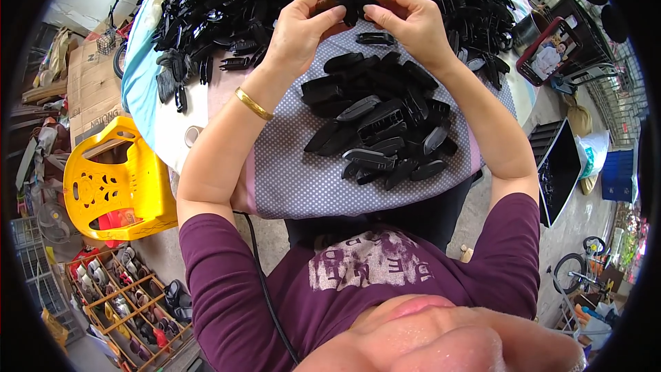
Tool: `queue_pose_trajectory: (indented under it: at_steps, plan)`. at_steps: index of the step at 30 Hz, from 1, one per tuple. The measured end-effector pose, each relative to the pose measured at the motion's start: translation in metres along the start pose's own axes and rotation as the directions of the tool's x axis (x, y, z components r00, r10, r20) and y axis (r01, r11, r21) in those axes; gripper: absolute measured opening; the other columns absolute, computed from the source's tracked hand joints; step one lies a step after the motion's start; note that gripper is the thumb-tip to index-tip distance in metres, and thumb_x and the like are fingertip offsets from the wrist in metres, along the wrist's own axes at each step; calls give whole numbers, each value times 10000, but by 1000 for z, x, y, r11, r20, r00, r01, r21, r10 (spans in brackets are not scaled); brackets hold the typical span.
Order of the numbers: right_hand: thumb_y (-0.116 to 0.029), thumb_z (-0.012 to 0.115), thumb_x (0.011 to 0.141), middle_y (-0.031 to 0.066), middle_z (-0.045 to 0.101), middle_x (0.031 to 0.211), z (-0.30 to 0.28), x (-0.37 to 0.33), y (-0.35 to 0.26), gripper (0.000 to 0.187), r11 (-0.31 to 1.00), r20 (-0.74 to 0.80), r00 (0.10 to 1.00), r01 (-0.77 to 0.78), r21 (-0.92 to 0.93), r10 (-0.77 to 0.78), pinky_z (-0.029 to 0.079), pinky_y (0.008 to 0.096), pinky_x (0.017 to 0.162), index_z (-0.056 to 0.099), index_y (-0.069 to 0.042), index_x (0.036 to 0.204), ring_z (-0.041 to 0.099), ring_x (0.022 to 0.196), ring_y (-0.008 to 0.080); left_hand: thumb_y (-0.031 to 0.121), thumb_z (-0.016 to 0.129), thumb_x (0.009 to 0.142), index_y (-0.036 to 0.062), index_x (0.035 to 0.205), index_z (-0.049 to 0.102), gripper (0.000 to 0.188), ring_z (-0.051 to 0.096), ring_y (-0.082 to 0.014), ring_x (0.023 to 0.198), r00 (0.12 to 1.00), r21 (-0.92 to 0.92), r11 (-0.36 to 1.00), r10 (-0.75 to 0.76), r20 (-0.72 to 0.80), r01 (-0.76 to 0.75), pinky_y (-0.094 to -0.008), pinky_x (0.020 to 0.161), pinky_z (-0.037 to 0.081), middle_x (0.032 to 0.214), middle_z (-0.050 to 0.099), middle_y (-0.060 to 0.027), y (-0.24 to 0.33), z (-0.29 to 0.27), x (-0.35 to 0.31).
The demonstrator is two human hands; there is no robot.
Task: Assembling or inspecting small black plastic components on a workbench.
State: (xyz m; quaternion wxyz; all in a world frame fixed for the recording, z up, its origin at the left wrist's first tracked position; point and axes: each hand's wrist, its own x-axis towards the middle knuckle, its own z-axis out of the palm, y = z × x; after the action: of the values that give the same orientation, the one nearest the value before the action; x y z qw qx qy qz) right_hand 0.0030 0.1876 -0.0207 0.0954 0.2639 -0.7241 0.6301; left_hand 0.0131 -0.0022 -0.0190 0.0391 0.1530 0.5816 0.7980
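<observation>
My left hand (pixel 303 24) and my right hand (pixel 411 24) meet above the far part of the table. Between their thumbs and fingers they pinch a small black plastic piece (pixel 354 5); its exact kind is too dark to make out. Tan wrapping covers a finger on each hand. Closer to me, a loose heap of black elongated plastic pieces (pixel 385 120) lies on a grey dotted cloth (pixel 282 165). One more black piece (pixel 375 38) rests just below my hands. Behind them spreads a much bigger pile of similar black pieces (pixel 213 7).
A yellow plastic chair (pixel 148 179) stands left of the round table. At the right edge, a phone (pixel 549 52) is propped up with its screen lit. A black bin (pixel 561 172) stands on the floor at right, and a shoe rack (pixel 131 303) at lower left.
</observation>
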Motion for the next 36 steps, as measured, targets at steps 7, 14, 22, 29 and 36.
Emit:
queue_pose_trajectory:
  at_steps: [7, 14, 22, 29, 36]
  plan:
    - [-91, 694, 797, 73, 656, 959, 0, -1, -1, 326, 988, 65, 998, 26, -150, -16, 504, 222, 783, 607, 32, 1086, 614, 856, 100, 8, 582, 855, 4, 1165, 564, 310, 602, -153, 928, 998, 69, 997, 32, -51, -29, -283, 861, 506, 1020, 616, -89, 1, 1, -1]
    - [-71, 758, 702, 57, 592, 802, 15, -7, -11, 294, 856, 65, 966, 253, -450, -251, 518, 241, 663, 631, -1, 957, 619, 698, 141, 34, 579, 867, -3, 1153, 581, 289, 603, -167, 955, 995, -4, 998, 55, -84, -56, -270, 883, 482, 1058, 633, -112, 3, 12, -5]
    - [-195, 742, 748, 37, 591, 674, 7, -8, -13, 290, 901, 179, 981, 143, -409, -75, 425, 220, 540, 649, 6, 935, 497, 570, 84, 5, 615, 831, -23, 1036, 642, 209, 621, -134, 875, 977, 123, 971, 193, 92, -204, -230, 817, 499, 938, 667, -94, 17, 11, -7]
    - [-195, 769, 710, 51, 617, 836, -11, 8, -19, 377, 888, 366, 916, 297, -351, -162, 457, 266, 652, 628, -22, 1014, 533, 721, 121, 61, 633, 834, 10, 1125, 609, 297, 626, -136, 848, 979, 487, 854, 109, 171, -180, -239, 826, 489, 925, 669, -96, 38, 9, -4]
    - [-216, 700, 706, 113, 623, 802, -34, 10, 14, 273, 731, 481, 876, 313, -606, 23, 487, 325, 653, 665, -20, 893, 608, 709, 248, 188, 689, 795, 63, 1128, 615, 363, 609, -121, 755, 768, 637, 633, -103, 632, -439, -249, 731, 482, 850, 666, -66, 36, 21, -19]
